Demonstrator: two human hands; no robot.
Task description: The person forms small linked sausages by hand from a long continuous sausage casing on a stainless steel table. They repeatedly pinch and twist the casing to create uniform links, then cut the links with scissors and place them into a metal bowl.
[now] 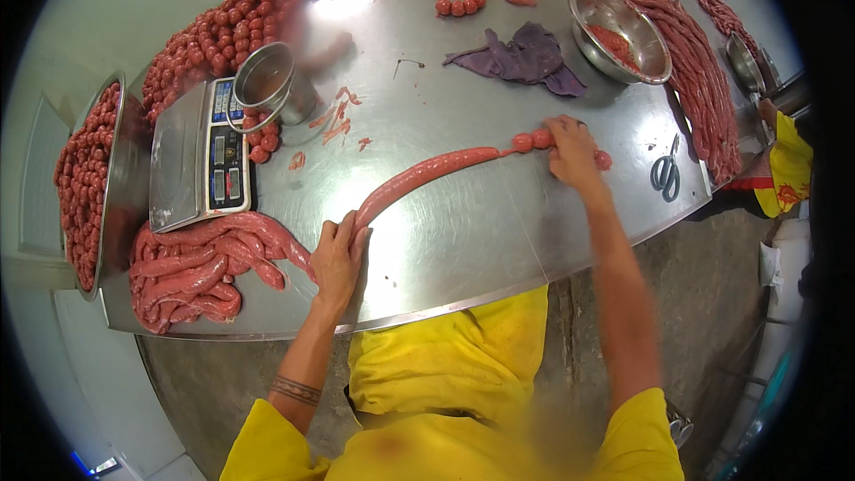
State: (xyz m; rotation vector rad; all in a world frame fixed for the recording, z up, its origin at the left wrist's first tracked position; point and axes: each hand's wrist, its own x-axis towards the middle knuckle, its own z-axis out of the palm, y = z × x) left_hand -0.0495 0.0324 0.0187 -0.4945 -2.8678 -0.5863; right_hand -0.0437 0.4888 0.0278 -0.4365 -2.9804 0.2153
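A long raw sausage point(427, 170) runs across the steel table between my hands. My left hand point(336, 260) is closed round it near the table's front edge, beside a heap of unlinked sausage point(191, 269) that it joins. At the other end the sausage is pinched into short round links point(532, 140). My right hand point(573, 150) is closed over these links, with a few more showing past its fingers; the hand hides part of them.
A digital scale point(178, 160), a metal pail point(272, 80) and piled round links point(223, 31) stand left, by a filled tub point(114, 178). Right lie scissors point(666, 174), a purple cloth point(521, 58), a bowl point(655, 58) and long sausages point(704, 89). Other people in yellow stand beyond.
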